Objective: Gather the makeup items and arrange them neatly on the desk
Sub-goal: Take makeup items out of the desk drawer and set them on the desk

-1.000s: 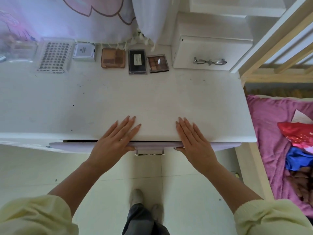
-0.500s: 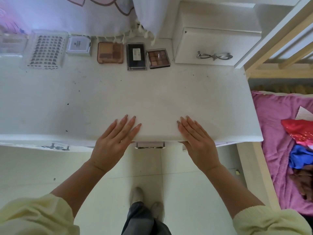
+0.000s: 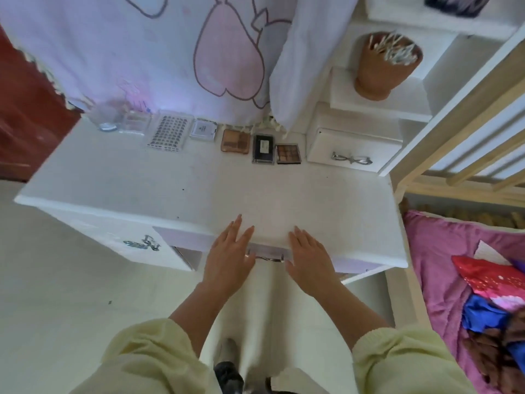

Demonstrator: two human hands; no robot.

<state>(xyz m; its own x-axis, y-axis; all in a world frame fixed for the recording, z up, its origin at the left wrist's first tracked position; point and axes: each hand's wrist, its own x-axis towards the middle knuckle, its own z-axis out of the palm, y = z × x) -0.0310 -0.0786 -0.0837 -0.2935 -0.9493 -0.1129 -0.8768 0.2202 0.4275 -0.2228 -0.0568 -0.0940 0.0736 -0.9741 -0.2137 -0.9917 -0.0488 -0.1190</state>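
1. Single view: wide-angle camera worn on the person's head.
2. Faces forward and steeply down onto the desk; front edge near, back edge farther.
3. Sleeves enter at the bottom edge; floor fills the left, bed the right.
4. Straight lines bow near the borders.

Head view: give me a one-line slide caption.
Left hand and right hand lie flat at the front edge of the white desk; makeup palettes sit lined up along its back.
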